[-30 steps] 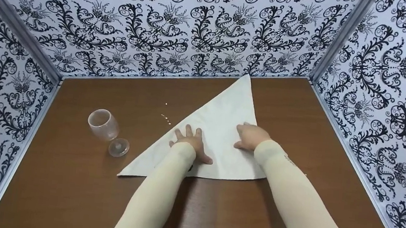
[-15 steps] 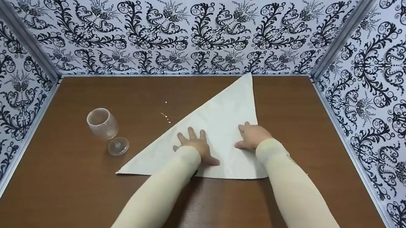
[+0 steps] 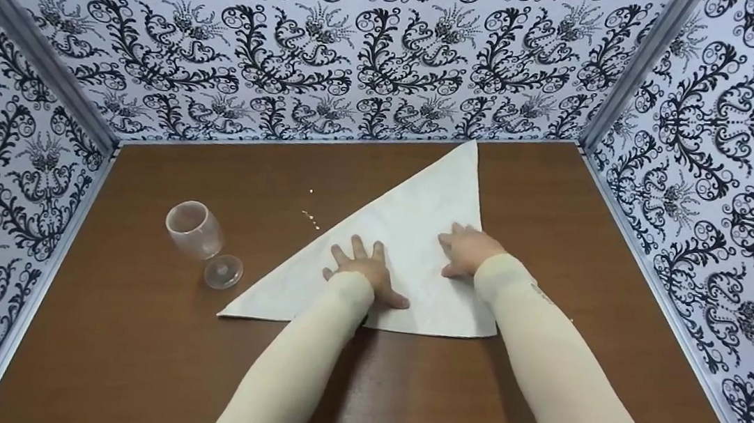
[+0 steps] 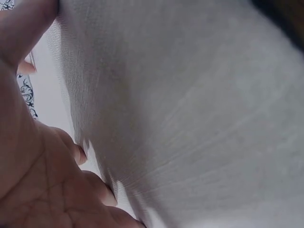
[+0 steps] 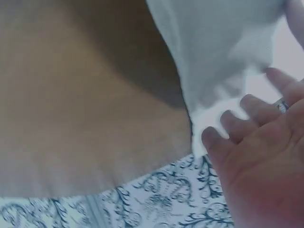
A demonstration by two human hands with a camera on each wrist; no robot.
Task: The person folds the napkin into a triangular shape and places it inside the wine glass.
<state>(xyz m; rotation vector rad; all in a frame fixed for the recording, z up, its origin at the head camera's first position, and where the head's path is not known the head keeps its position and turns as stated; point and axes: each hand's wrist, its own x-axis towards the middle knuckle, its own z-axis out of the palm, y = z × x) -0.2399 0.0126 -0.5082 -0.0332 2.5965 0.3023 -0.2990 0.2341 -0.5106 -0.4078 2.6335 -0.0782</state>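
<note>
Triangular white cloth [image 3: 419, 205] on wooden table [image 3: 124, 353]; long edge near-left to far-right, tip toward back wall [image 3: 281, 54]. Left hand [image 3: 368, 275], right hand [image 3: 471, 251] on it, fingers extended, ungripping. Print [image 3: 542, 295] on right sleeve [image 3: 563, 371], maybe lettering, illegible

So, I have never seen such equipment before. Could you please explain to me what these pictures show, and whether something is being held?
There is no machine here, only a person's left hand and right hand. A head-worn camera gives the wide view. The two close-ups come from a camera on each wrist, so palms and fingers look very large.

On the brown table lies a white cloth in a triangular shape. To its left stands a clear stemmed glass. Patterned walls surround the table's back and sides.

Neither hand grips anything; both rest on the cloth, the left with fingers spread.
</note>
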